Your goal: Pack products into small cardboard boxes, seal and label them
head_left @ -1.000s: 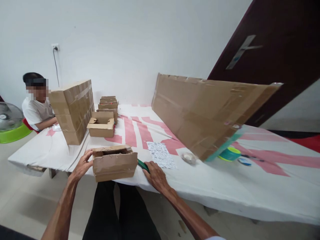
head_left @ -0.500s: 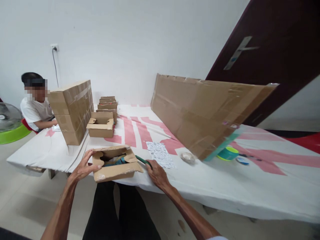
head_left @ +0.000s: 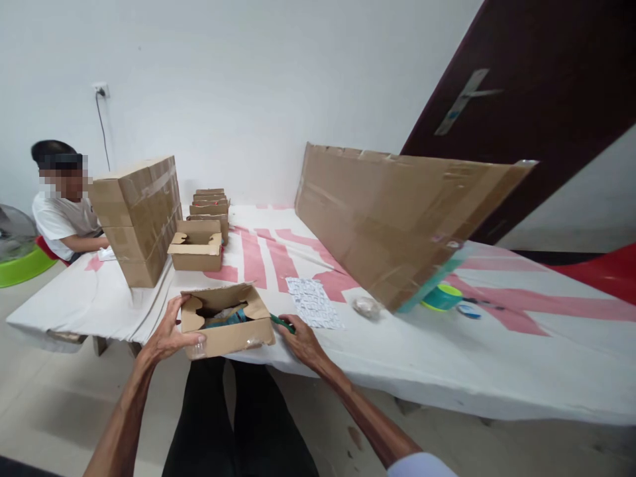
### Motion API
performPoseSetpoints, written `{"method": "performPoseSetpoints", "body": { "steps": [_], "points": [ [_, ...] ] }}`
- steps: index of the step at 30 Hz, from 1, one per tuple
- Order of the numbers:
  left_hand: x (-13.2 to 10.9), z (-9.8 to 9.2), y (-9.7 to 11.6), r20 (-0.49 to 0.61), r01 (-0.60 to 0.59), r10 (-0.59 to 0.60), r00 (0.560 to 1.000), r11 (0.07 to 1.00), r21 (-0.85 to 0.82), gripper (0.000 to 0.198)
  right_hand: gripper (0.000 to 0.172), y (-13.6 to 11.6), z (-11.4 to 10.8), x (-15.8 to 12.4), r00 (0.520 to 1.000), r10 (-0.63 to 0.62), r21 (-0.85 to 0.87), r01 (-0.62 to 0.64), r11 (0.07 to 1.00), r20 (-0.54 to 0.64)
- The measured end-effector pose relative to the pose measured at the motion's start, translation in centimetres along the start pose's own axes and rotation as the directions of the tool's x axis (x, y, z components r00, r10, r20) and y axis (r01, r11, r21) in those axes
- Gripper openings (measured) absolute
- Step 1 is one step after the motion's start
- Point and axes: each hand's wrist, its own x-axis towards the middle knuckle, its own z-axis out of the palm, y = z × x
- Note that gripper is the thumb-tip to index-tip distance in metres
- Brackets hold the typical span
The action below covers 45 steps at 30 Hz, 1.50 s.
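Observation:
A small open cardboard box [head_left: 231, 342] sits at the table's near edge, with blue and clear wrapped contents [head_left: 233, 318] inside. Around its left end my left hand [head_left: 171, 334] is closed, thumb on the front wall and fingers behind. My right hand [head_left: 301, 341] is wrapped round a slim green-handled tool [head_left: 282, 322] at the box's right end. The far tip of that tool is hidden by the box, so its exact kind does not show.
Behind stands another open box [head_left: 199, 262], with several more boxes [head_left: 209, 209] in a row. Stacked cartons [head_left: 144, 225] rise at left near a seated person [head_left: 64, 218]. To the right are a printed sheet [head_left: 313, 301], a tape roll [head_left: 368, 307], a large cardboard panel [head_left: 387, 218] and a teal tub [head_left: 441, 298].
The box's front flap, flared outward before, now stands more upright. My right hand with the green tool has shifted slightly left, close against the box. The whole view has turned a little.

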Motion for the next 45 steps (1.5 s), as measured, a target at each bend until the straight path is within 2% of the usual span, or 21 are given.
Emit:
{"method": "performPoseSetpoints", "body": {
  "steps": [6,9,11,13,17,19,21,23,26,28,31,33,37,40,45],
  "points": [
    [0.2,-0.3,-0.5,0.013,-0.051,0.051,0.999,0.999,0.015,0.104,0.030,-0.5,-0.7,-0.1,0.999,-0.033,0.020,0.033,0.999,-0.020],
    [0.3,-0.4,-0.3,0.022,-0.038,0.038,0.999,0.999,0.023,0.111,0.036,-1.3,-2.4,0.4,0.994,0.019,0.047,-0.014,0.999,-0.110],
    [0.3,-0.4,-0.2,0.026,-0.035,0.034,0.999,0.999,0.026,0.114,0.042,-2.6,-3.9,1.0,0.977,0.062,0.088,-0.045,0.995,-0.204],
    [0.4,-0.4,-0.2,0.030,-0.032,0.031,0.999,0.999,0.025,0.116,0.044,-4.7,-5.3,1.6,0.971,0.061,0.142,-0.029,0.989,-0.230],
    [0.6,-0.4,-0.2,0.027,-0.011,0.011,1.000,1.000,0.018,0.120,0.037,-8.3,-6.6,3.1,0.980,-0.111,0.140,0.135,0.981,-0.166],
    [0.6,-0.4,-0.3,0.032,-0.010,0.010,0.999,1.000,0.021,0.120,0.035,-8.4,-6.1,3.6,0.965,-0.152,0.092,0.175,0.980,-0.215],
    [0.5,-0.4,-0.5,0.042,-0.023,0.022,0.999,0.999,0.027,0.118,0.036,-7.1,-4.8,3.4,0.963,-0.121,0.032,0.132,0.991,-0.243],
    [0.4,-0.4,-0.6,0.045,-0.028,0.027,0.999,0.999,0.027,0.114,0.037,-5.2,-2.9,2.6,0.975,-0.071,-0.014,0.070,0.997,-0.210],
    [0.2,-0.5,-0.6,0.047,-0.019,0.018,0.999,1.000,0.015,0.109,0.037,-3.1,-0.4,1.3,0.988,-0.071,-0.022,0.069,0.997,-0.135],
    [0.1,-0.6,-0.5,0.060,-0.018,0.017,0.998,1.000,0.014,0.108,0.038,-3.2,0.3,0.9,0.988,-0.088,-0.007,0.088,0.996,-0.127],
    [0.2,-0.7,-0.2,0.072,-0.043,0.042,0.996,0.999,0.022,0.111,0.035,-5.9,-0.3,1.4,0.968,-0.191,0.018,0.197,0.980,-0.165],
    [0.3,-0.8,0.0,0.066,-0.054,0.052,0.996,0.998,0.023,0.112,0.029,-8.7,-1.1,2.0,0.939,-0.324,0.047,0.331,0.942,-0.119],
    [0.3,-1.0,0.3,0.052,0.007,-0.009,0.999,1.000,0.025,0.094,0.022,-13.3,-2.3,3.0,0.837,-0.522,0.082,0.516,0.853,0.166],
    [0.3,-1.3,0.6,0.047,0.028,-0.029,0.998,0.999,0.028,0.084,0.022,-14.9,-3.3,3.4,0.784,-0.547,0.068,0.554,0.830,0.292],
    [0.4,-1.4,0.7,0.063,0.044,-0.048,0.997,0.997,0.058,0.083,0.021,-16.0,-5.6,3.1,0.745,-0.547,0.174,0.524,0.834,0.381]
  ]
}}
